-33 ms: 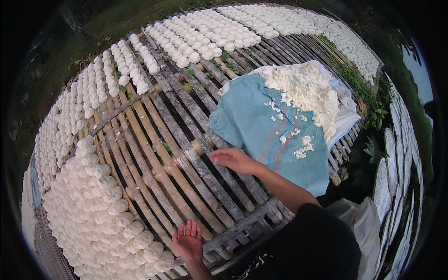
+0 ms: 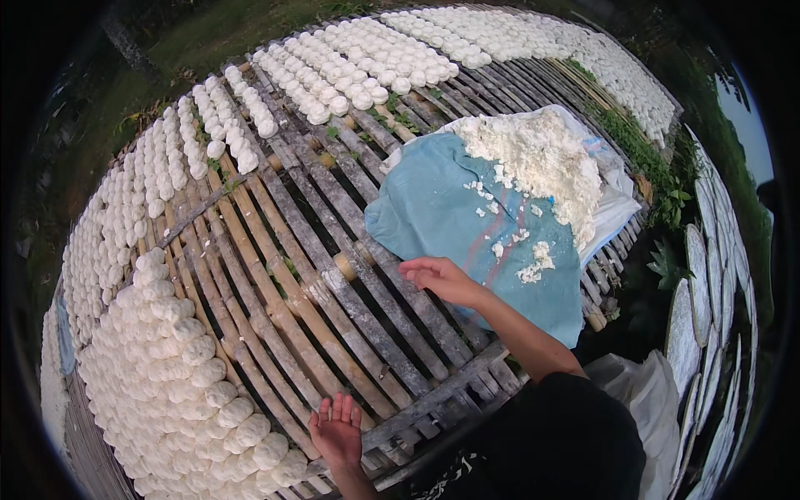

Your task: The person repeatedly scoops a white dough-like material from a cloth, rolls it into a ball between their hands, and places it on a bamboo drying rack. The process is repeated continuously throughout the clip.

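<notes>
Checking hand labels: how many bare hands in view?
2: left hand, palm up, right of the white balls; right hand, above the bamboo slats by the blue striped sheet.

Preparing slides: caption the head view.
Left hand open, right hand near blue sacking, above a slatted rack lined with white lumps.

The head view looks down and forward from the wearer's own eye height, through a wide fisheye lens with a dark round rim. The slatted bamboo counter [image 2: 310, 293] fills the middle, its straight slats bowing. The dark shirt [image 2: 550, 433] is nearest, at the lower edge; the left hand [image 2: 337, 433] and right hand [image 2: 443, 280] lie just beyond. A tree trunk [image 2: 127, 46] and sky [image 2: 740, 125] stand far off, near the rim.
</notes>
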{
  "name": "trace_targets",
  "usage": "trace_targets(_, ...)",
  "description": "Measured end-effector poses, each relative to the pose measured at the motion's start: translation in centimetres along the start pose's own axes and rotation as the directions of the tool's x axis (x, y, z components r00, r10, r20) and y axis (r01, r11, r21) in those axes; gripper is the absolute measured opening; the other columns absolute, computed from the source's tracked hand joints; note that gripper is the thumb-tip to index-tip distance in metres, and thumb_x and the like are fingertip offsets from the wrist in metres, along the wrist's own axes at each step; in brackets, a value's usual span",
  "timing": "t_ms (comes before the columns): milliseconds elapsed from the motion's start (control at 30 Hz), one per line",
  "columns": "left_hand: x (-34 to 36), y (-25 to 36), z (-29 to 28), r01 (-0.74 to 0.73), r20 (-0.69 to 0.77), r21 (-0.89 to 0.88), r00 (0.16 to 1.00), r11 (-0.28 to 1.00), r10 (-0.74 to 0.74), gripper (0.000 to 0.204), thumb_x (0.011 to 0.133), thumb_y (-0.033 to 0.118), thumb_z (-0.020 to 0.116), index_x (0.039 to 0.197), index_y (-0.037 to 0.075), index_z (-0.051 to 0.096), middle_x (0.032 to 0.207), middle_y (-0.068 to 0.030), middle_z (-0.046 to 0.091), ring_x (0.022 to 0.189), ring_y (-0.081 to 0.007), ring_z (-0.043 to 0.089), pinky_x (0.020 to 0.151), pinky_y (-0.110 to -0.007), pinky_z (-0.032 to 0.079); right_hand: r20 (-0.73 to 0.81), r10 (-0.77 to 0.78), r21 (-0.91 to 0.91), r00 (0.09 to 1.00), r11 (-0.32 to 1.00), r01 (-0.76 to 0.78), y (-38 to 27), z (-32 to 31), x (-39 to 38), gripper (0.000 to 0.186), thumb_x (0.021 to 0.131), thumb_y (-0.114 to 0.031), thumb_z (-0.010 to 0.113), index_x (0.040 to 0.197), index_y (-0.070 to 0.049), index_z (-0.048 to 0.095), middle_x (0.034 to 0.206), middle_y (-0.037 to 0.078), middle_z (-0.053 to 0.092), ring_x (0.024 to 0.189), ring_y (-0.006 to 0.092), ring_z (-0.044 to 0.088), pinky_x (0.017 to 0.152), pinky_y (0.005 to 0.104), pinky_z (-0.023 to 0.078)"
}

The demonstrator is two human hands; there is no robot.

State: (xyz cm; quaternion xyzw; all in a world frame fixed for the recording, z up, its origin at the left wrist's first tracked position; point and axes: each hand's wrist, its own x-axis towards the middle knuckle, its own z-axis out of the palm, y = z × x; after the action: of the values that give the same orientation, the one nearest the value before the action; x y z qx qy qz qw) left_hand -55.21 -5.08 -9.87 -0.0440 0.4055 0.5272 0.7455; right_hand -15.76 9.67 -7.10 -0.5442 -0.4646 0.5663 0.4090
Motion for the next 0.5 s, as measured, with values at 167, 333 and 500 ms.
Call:
trace_targets(167, -0.2, -8.3, 4.4, 0.078, -0.097, 0.155, 0.993, 0.985, -0.064, 0.04, 0.103, 0.049, 0.056, 0.12, 0.013, 0.063, 0.13, -0.0115, 0.068, 0.125, -0.0305, 0.063, 0.103, -0.049, 0.049, -0.551, -0.144, -0.3, 0.822, 0.953, -0.034, 2.2, -24.5, -6.5, 0.041, 0.107, -0.028, 0.063, 0.139, -0.003, 0.067, 0.132, 0.01, 0.072, 0.123, 0.0215, 0.067, 0.102, 0.0364, 0.054)
trace_targets(333, 0.0, -16.8, 8.0, 0.161, -0.147, 0.241, 0.981, 0.957, -0.128, 0.039, 0.1, 0.049, 0.059, 0.118, 0.014, 0.063, 0.129, -0.0098, 0.068, 0.122, -0.0297, 0.063, 0.103, -0.048, 0.047, -0.546, -0.404, -0.769, 0.734, 0.59, -0.247, 0.1, -39.1, 1.2, 0.07, 0.095, -0.043, 0.07, 0.152, -0.005, 0.055, 0.164, 0.022, 0.043, 0.148, 0.0405, 0.044, 0.119, 0.0542, 0.04)
trace_targets(500, 0.1, -24.1, 10.7, 0.182, -0.245, 0.298, 0.964, 0.937, -0.109, 0.038, 0.099, 0.046, 0.059, 0.117, 0.014, 0.063, 0.128, -0.0087, 0.067, 0.119, -0.0295, 0.062, 0.101, -0.049, 0.048, -0.378, -0.322, -0.876, 0.868, -0.18, -0.448, -0.7, -44.3, 8.0, 0.095, 0.088, -0.061, 0.069, 0.166, -0.019, 0.035, 0.171, 0.013, 0.031, 0.159, 0.0356, 0.026, 0.12, 0.0712, 0.026)
